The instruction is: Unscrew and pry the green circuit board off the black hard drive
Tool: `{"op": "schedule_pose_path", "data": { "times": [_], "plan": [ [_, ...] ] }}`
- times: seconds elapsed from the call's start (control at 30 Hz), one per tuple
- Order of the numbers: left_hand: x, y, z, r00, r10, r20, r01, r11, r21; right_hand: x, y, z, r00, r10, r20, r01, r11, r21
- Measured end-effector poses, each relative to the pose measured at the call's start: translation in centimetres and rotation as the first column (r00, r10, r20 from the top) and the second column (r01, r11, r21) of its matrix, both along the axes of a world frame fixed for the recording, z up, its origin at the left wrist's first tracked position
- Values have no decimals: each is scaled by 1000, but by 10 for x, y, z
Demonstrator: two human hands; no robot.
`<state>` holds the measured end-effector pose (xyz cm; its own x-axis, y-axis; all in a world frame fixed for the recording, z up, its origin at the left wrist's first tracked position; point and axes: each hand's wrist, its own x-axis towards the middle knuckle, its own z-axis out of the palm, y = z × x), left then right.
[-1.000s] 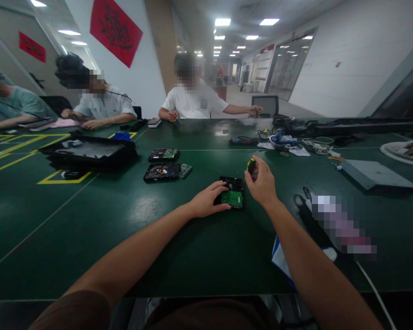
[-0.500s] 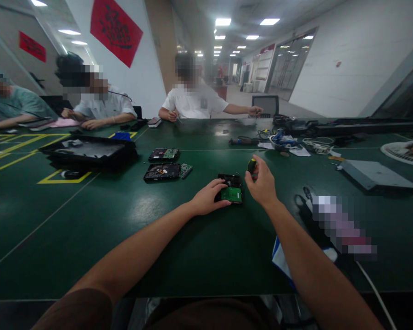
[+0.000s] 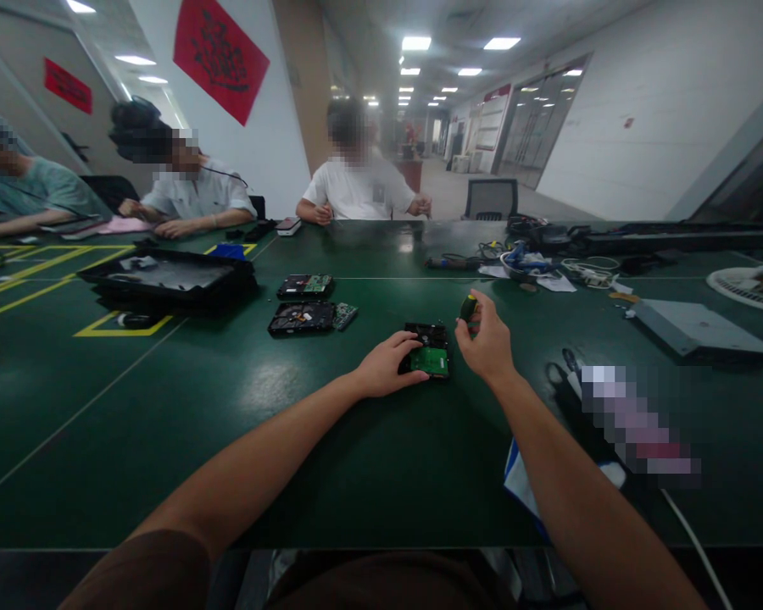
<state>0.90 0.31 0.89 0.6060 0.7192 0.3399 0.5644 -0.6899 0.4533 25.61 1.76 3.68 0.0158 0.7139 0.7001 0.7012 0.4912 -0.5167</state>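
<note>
A hard drive [image 3: 430, 362] with a green circuit board lies flat on the table before me. My left hand [image 3: 391, 366] grips its left side, the thumb along the near edge and the fingers over the top. Just right of the drive, my right hand [image 3: 488, 337] holds a screwdriver [image 3: 468, 307] by its dark green and yellow handle. The screwdriver's shaft and tip cannot be made out. Farther left lie a second hard drive [image 3: 305, 286], a third hard drive [image 3: 301, 318] and a loose circuit board [image 3: 345, 316].
Black trays [image 3: 165, 280] are stacked at the left. To the right are a grey metal box [image 3: 699, 329], a blurred-out object [image 3: 636, 424] with a white cable, and a blue-white packet [image 3: 522, 483]. Cables [image 3: 588, 271] lie farther back. Several people sit across the green table [image 3: 356, 474].
The person opposite has drawn an outstretched arm back in toward the body. My hands stay nearly in place on the drive and the screwdriver; the view shifts slightly.
</note>
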Motion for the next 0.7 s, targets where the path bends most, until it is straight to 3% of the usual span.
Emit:
{"op": "schedule_pose_path", "data": {
  "times": [0.43,0.7],
  "plan": [
    [1,-2,3,1000,21,-8,-21,999,47,2,3,0,999,-37,30,35,997,63],
    [1,-3,1,999,34,5,-34,999,25,1,1,1,999,-24,34,23,1000,20]
  ]
}}
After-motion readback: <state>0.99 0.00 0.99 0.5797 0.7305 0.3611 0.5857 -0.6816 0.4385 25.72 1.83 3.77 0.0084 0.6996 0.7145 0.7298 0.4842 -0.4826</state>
